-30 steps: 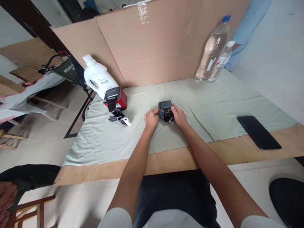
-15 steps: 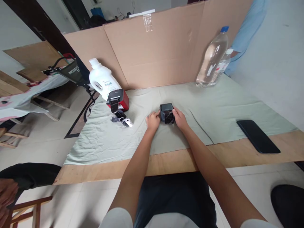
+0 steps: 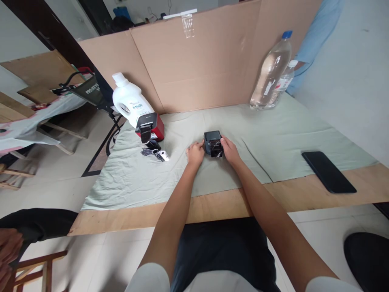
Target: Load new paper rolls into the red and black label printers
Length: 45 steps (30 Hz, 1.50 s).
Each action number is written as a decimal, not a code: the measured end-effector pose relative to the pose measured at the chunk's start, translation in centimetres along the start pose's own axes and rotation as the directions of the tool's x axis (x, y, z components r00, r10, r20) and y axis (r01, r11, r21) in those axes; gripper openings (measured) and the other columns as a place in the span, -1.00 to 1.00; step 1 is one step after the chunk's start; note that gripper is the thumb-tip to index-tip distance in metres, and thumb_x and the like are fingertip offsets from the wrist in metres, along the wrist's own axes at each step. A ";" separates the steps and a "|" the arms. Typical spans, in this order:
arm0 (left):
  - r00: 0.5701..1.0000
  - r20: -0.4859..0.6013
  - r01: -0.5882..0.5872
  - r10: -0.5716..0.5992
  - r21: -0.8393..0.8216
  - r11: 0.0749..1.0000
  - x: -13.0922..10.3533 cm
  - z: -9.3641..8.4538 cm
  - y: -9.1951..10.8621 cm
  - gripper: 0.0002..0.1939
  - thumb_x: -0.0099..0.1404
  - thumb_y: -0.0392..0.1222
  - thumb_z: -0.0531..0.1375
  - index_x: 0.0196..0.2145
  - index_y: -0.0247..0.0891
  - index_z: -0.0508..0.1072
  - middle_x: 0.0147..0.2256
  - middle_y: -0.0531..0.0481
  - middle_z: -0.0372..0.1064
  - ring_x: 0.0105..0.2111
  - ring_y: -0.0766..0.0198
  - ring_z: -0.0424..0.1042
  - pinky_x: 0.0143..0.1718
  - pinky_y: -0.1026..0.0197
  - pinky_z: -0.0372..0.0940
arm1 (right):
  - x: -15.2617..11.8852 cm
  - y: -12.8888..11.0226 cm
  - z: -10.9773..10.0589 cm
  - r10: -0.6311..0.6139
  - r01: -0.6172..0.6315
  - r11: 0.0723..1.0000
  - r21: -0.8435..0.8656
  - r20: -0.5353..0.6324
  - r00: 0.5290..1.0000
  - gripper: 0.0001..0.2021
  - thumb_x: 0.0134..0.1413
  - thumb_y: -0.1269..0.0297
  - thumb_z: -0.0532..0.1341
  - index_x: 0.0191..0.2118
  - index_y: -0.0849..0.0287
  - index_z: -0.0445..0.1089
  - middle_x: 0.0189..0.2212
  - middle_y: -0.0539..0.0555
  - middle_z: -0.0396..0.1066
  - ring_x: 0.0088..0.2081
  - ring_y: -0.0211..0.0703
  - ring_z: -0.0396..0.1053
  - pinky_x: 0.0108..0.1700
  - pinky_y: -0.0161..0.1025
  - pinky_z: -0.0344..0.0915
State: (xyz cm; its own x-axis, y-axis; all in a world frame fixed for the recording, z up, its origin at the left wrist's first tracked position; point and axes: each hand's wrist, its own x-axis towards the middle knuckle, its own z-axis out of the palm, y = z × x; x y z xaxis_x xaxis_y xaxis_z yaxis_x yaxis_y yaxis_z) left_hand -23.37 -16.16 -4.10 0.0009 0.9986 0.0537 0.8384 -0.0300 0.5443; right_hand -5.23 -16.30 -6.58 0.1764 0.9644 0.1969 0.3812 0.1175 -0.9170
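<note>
A small dark box-shaped device [image 3: 212, 142] with a shiny black strip at its front stands on the pale green cloth [image 3: 285, 134] in the middle of the table. My left hand [image 3: 195, 153] rests against its left side, fingers curled. My right hand [image 3: 230, 149] grips its right side, fingers at the front. Both hands hold the device between them on the cloth.
A red and black device [image 3: 150, 126], a white jug [image 3: 127, 101] and small black and white parts [image 3: 155, 152] lie at the left. Two clear bottles [image 3: 271, 74] stand at the back right by a cardboard wall [image 3: 197, 69]. A black phone [image 3: 328, 171] lies right. Another person's hand [image 3: 7, 251] shows at the lower left.
The view has shifted slightly. Both hands stay on the small dark device, with barely any movement.
</note>
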 end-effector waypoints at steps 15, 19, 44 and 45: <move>1.000 -0.013 -0.013 0.012 -0.081 0.997 0.4 0.4 -0.7 -0.43 0.43 -0.35 0.00 0.24 0.02 0.55 0.08 -0.05 0.58 0.21 0.03 0.45 0.29 -0.09 0.21 | 0.1 0.6 0.4 -0.021 0.021 0.999 -0.031 -0.017 1.000 -0.22 0.30 -0.34 0.00 0.27 0.19 0.48 0.23 0.28 0.50 0.26 0.22 0.39 0.38 0.22 0.19; 0.999 -0.044 -0.025 0.015 -0.234 0.972 1.0 0.7 -1.4 -0.44 0.45 -0.36 0.03 0.29 -0.06 0.50 0.26 -0.01 0.48 0.31 0.09 0.40 0.38 -0.03 0.19 | 0.0 0.5 0.5 -0.034 0.031 0.998 -0.052 -0.048 0.998 -0.24 0.30 -0.32 0.00 0.27 0.17 0.49 0.22 0.28 0.51 0.25 0.23 0.39 0.38 0.23 0.20; 0.999 0.053 0.043 0.003 -0.853 0.520 1.1 1.9 -0.6 -0.27 0.32 -0.51 0.05 0.43 -0.34 0.23 0.41 -0.20 0.24 0.41 0.18 0.27 0.48 0.12 0.12 | 0.1 0.8 0.2 -0.030 0.031 0.999 0.031 -0.020 0.999 -0.21 0.31 -0.39 -0.03 0.21 0.15 0.53 0.24 0.24 0.50 0.28 0.24 0.40 0.40 0.21 0.19; 0.998 0.066 0.059 -0.004 -0.856 0.514 1.2 2.0 -0.7 -0.25 0.30 -0.52 0.05 0.43 -0.35 0.23 0.42 -0.21 0.23 0.41 0.17 0.27 0.48 0.11 0.12 | 0.0 0.8 0.2 -0.033 0.033 0.999 0.025 -0.021 0.999 -0.22 0.31 -0.39 -0.02 0.21 0.14 0.53 0.24 0.24 0.50 0.28 0.24 0.40 0.39 0.22 0.19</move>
State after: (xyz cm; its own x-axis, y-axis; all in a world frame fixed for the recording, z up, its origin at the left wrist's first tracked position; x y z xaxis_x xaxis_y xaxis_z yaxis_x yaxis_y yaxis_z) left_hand -22.86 -14.81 -6.06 0.0338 0.9994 -0.0037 -0.0359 0.0050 0.9993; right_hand -5.12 -16.12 -7.33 0.1826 0.9550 0.2337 0.3640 0.1551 -0.9184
